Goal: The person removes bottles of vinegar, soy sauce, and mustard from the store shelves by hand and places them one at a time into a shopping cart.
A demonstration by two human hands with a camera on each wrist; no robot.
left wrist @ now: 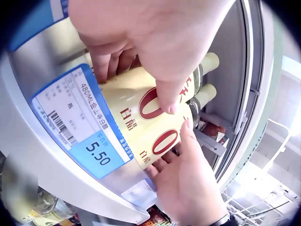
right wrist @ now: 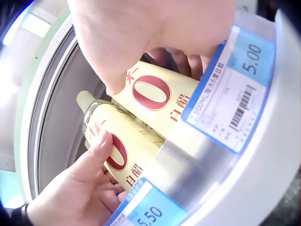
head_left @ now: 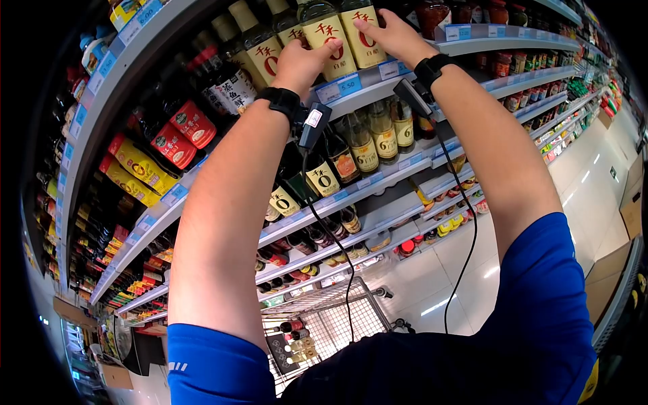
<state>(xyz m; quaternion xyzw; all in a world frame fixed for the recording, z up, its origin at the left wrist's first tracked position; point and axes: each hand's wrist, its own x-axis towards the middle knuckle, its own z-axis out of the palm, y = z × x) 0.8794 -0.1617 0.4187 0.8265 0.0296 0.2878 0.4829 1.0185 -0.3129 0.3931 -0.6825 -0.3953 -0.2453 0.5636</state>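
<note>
Blue sleeves (head_left: 217, 361) below; left hand (head_left: 302, 66) gripping left bottle (head_left: 333, 63), right hand (head_left: 399, 38) gripping right bottle (head_left: 368, 52) just beside, both seemingly standing upright.

The left gripped bottle (head_left: 332, 34) and the right gripped bottle (head_left: 364, 37) are both showing red 千禾 characters, a large red 0 and, beneath, 白醋. Under them, a blue-edged price tag (left wrist: 82, 123) is reading 5.50, with 480ML and 白醋 in smaller print; a neighbouring price tag (right wrist: 230, 89) is giving 500ML, 6度白醋 and 5.00. Lower down, clear bottles (head_left: 385, 140) are bearing a 6, while darker bottles (head_left: 322, 179) are carrying a black 0. Further left, a dark bottle (head_left: 235, 91) is displaying 蒸鱼鲜. The tags' finest print is appearing too blurred to read.
</note>
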